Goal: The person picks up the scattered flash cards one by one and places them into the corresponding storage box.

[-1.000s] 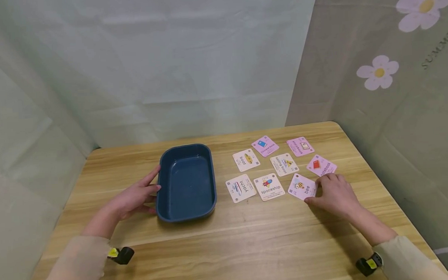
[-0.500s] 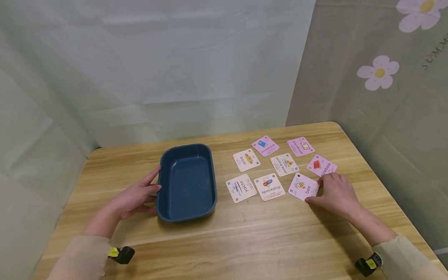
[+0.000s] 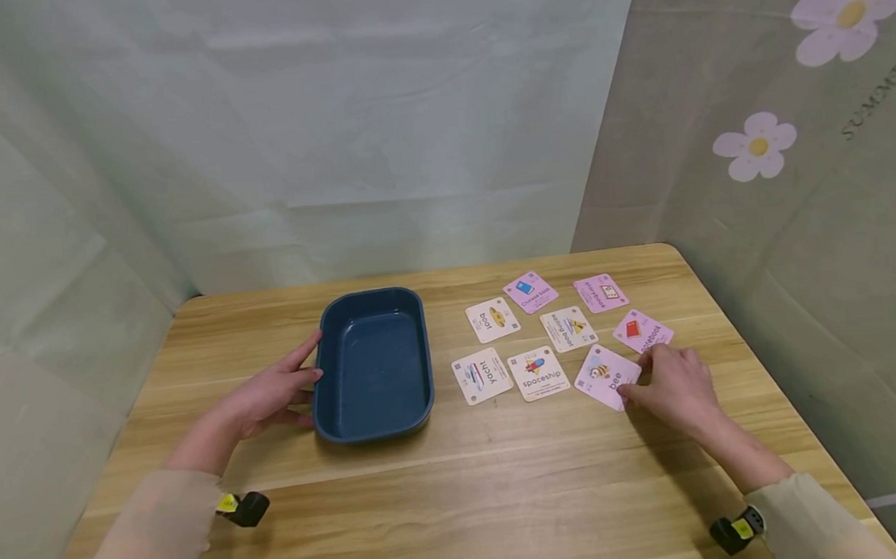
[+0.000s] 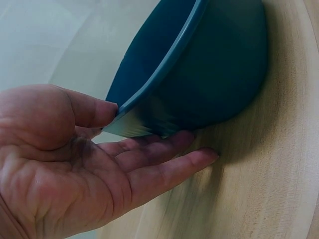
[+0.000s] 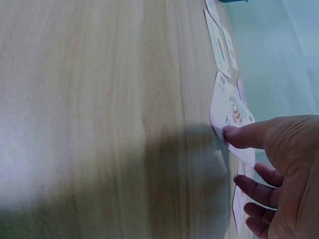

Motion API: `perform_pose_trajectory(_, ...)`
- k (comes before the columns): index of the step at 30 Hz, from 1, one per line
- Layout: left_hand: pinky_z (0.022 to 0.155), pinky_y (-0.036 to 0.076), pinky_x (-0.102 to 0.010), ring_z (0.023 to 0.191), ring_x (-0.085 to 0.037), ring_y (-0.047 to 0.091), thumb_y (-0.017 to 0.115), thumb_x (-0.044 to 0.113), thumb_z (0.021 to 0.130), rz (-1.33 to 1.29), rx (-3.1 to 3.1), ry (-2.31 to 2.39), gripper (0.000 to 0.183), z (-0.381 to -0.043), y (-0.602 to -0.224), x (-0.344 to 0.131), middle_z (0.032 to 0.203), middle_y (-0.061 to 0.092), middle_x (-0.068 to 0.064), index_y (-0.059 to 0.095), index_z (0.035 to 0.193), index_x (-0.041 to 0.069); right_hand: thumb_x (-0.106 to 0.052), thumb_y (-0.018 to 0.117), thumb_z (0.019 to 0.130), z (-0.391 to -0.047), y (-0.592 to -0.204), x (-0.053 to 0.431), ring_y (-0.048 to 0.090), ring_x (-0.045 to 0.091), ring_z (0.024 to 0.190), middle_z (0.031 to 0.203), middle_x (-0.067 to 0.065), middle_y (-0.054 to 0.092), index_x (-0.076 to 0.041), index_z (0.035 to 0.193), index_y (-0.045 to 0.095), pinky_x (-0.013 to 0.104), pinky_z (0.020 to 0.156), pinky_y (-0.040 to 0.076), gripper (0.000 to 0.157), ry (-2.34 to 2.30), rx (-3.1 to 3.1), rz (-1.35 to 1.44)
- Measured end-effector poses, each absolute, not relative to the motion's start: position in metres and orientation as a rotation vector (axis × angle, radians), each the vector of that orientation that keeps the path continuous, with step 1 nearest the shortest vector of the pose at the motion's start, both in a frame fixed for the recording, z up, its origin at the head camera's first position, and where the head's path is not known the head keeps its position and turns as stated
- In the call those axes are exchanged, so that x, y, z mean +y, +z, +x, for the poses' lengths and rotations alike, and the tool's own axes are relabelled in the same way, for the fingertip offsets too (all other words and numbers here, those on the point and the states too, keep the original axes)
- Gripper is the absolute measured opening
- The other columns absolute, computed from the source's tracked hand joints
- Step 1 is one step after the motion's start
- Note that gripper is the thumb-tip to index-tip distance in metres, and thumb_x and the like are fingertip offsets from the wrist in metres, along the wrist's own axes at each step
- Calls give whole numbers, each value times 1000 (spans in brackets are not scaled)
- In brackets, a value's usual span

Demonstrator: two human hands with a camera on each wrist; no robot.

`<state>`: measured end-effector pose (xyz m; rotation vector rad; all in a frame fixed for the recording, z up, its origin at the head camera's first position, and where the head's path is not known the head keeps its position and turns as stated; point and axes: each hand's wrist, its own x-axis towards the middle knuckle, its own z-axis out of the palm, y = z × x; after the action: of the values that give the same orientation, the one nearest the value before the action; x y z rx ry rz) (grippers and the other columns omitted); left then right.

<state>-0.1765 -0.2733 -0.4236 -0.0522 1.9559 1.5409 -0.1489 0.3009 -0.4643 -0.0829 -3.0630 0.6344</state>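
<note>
The bee card point(image 3: 606, 375), pale with a small bee picture, tilts up from the table with its near edge raised. My right hand point(image 3: 674, 384) pinches its right corner, the thumb point(image 5: 244, 136) lying over the printed face and other fingers behind. On the left stands a dark blue rectangular tray point(image 3: 383, 434) with nothing inside. Straight, relaxed fingers of my left hand point(image 3: 273, 393) touch its left side; the thumb point(image 4: 97, 110) meets the rim, while other fingers lie along the outer wall.
Flat on the wooden table point(image 3: 495, 494) are the yacht point(image 3: 482, 376), spaceship point(image 3: 539, 373), boat point(image 3: 492, 320) and sailing boat point(image 3: 568, 329) cards. Pink Chinese book point(image 3: 531, 292), storybook point(image 3: 601, 293) and notebook point(image 3: 638, 329) cards lie behind. A pale curtain point(image 3: 381, 132) hangs past the far edge.
The bee card has turned slightly and tipped up, and my right thumb has moved onto its face. My left hand and the tray have stayed put.
</note>
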Motion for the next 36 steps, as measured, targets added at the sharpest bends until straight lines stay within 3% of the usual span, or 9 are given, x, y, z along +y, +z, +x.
perform_pose_trajectory(9, 88, 55, -53, 138, -55, 38, 41, 21, 112, -54, 1961, 1535, 73, -176, -424, -274, 162, 9, -37, -9, 163, 40, -14, 86, 80, -151, -466, 299, 55, 25, 77, 86, 10, 62, 3, 110, 56, 35, 65, 41, 46, 887, -3030, -53)
perform_pose_trajectory(16, 87, 55, -52, 139, -55, 36, 41, 22, 112, -58, 1961, 1532, 73, -176, -424, -273, 163, 7, -37, -9, 162, 41, -12, 84, 83, -150, -466, 298, 54, 26, 79, 85, 8, 64, 10, 126, 57, 35, 67, 40, 56, 902, -3032, -12)
perform_pose_trajectory(21, 85, 56, -51, 139, -55, 35, 40, 21, 112, -56, 1959, 1533, 73, -177, -424, -273, 163, 7, -37, -9, 162, 40, -11, 81, 86, -150, -467, 300, 56, 24, 79, 87, 9, 66, 10, 124, 64, 34, 66, 43, 47, 887, -3015, 36)
perform_pose_trajectory(27, 86, 55, -51, 139, -55, 37, 40, 21, 112, -54, 1959, 1534, 73, -176, -424, -273, 162, 9, -37, -9, 162, 41, -12, 75, 91, -151, -464, 302, 58, 33, 94, 98, 18, 73, 9, 115, 69, 44, 80, 42, 32, 858, -2967, 52)
perform_pose_trajectory(31, 86, 56, -51, 139, -55, 37, 40, 22, 112, -55, 1960, 1533, 73, -176, -424, -273, 162, 9, -37, -9, 162, 41, -16, 74, 93, -151, -460, 303, 48, 42, 109, 107, 22, 71, 7, 111, 71, 53, 89, 34, 29, 806, -2959, 51)
perform_pose_trajectory(36, 86, 56, -51, 139, -55, 36, 41, 22, 112, -53, 1961, 1533, 73, -176, -425, -274, 163, 7, -36, -9, 162, 41, -21, 74, 93, -151, -456, 305, 47, 44, 110, 106, 23, 69, 4, 102, 71, 56, 91, 34, 27, 743, -2960, 78)
